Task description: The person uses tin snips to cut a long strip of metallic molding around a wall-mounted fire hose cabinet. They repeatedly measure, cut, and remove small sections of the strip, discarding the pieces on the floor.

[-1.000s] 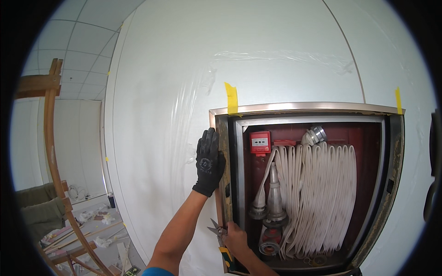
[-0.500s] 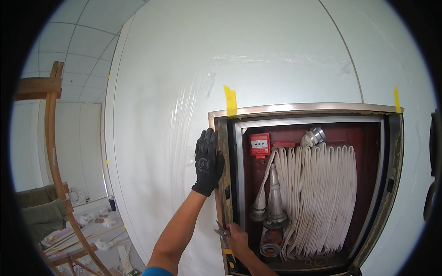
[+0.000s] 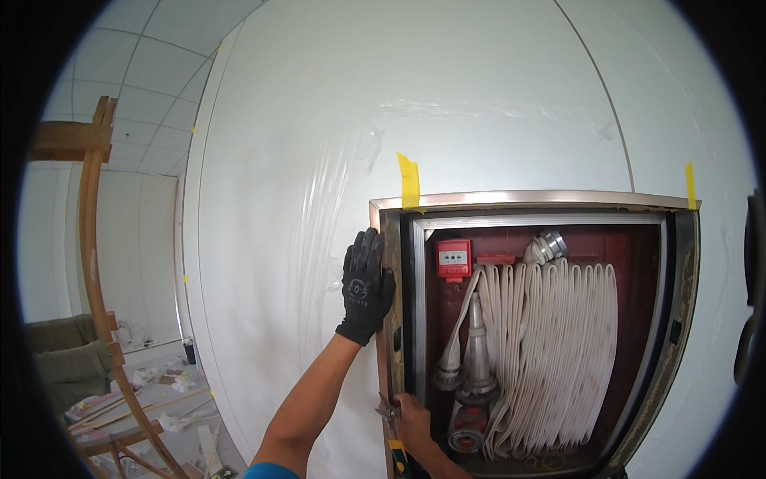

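My left hand [image 3: 368,286], in a black work glove, lies flat along the left side of a metal cabinet frame [image 3: 511,199]. Its fingers point up, and the thumb side touches the frame's edge. Lower on the same side, my bare right hand [image 3: 414,427] is closed on a plier-like hand tool [image 3: 388,409] with metal jaws; my fingers hide part of it. A dark and yellow piece [image 3: 400,461] shows below; I cannot tell whether it is the tool's handle. Inside the cabinet hangs a folded white fire hose [image 3: 558,359], with metal nozzles [image 3: 477,351] to its left.
A red alarm call point [image 3: 454,259] and a metal hose coupling [image 3: 546,247] sit high in the cabinet. Yellow tape strips [image 3: 409,182] stick to the frame's top. At left stand a wooden frame [image 3: 92,239], green cloth [image 3: 68,359] and floor debris [image 3: 171,391].
The view has shifted slightly, so the cabinet sits a little lower in it. Both hands keep their places on the frame's left side.
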A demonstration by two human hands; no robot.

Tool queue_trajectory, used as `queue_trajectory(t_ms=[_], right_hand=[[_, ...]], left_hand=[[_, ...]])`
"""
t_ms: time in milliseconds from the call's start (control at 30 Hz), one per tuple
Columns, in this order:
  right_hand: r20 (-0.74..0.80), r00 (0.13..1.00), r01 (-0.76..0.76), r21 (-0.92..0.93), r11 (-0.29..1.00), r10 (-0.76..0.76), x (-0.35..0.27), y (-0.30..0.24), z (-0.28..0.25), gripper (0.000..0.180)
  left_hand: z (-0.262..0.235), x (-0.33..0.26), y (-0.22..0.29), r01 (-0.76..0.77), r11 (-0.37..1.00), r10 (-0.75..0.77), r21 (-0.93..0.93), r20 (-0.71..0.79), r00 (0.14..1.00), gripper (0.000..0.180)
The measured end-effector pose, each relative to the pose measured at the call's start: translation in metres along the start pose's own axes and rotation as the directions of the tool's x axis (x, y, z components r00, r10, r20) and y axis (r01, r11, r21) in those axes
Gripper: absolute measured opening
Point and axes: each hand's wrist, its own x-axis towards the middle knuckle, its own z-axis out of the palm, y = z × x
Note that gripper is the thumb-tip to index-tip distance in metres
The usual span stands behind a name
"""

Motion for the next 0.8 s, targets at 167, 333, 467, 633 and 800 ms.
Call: queue_trajectory(t_ms=[167,333,467,633,800], right_hand=[[0.001,1.0,-0.019,-0.003,1.0,0.019,-0.001,-0.002,-0.004,0.039],[0.016,1.0,-0.014,0.009,1.0,0.014,-0.003,0.005,0.001,0.039],[0.0,1.0,0.027,0.006,1.0,-0.027,-0.002,0.004,0.002,0.038],[-0.039,0.998,0.039,-0.027,0.999,-0.04,0.0,-0.001,-0.004,0.035],[-0.163,0.977,0.139,0.0,0.99,-0.137,0.002,0.028,0.032,0.012]], left_hand=[[-0.002,0.004,0.004,-0.01,1.0,0.01,-0.023,-0.025,1.0,0.063],[0.0,0.0,0.001,-0.006,1.0,0.005,-0.03,-0.028,1.0,0.063],[-0.001,0.0,-0.003,-0.015,1.0,0.015,-0.011,-0.012,1.0,0.065],[-0.002,0.004,0.0,-0.005,1.0,0.005,-0.001,0.014,1.0,0.067],[0.0,-0.016,-0.029,-0.147,0.985,0.145,0.088,0.031,0.989,0.084]])
